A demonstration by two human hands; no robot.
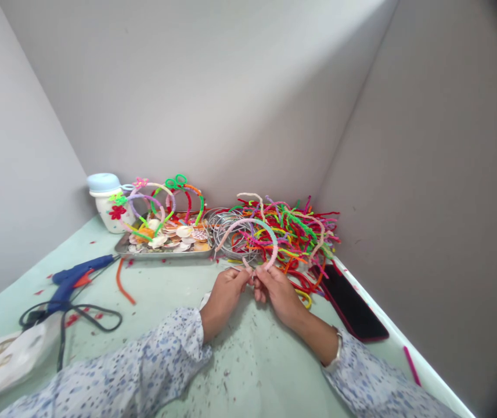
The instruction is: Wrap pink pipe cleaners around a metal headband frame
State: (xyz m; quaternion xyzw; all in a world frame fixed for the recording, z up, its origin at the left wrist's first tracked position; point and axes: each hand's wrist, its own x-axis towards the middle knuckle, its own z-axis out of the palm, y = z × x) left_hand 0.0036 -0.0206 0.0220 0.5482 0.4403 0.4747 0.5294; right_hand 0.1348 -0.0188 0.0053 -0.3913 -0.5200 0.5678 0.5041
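Over the table (pixel 270 371), our left hand (pixel 226 293) and right hand (pixel 281 296) pinch one end of a fuzzy hoop (pixel 273 252) — with a phone (pixel 350 305) to the right and wires (pixel 226 218), heaped pipe cleaners (pixel 294 222) and a tray (pixel 165 255) of shells (pixel 185 231) behind.

Lower centre: right hand (pixel 280 295) gripping one end of a fuzzy hoop (pixel 274 242), left hand (pixel 226 295) close beside it. Centre left: tray (pixel 165 255) of shells. Right of centre: heaped pipe cleaners (pixel 294 223). Lower left: blue glue gun (pixel 76 271).
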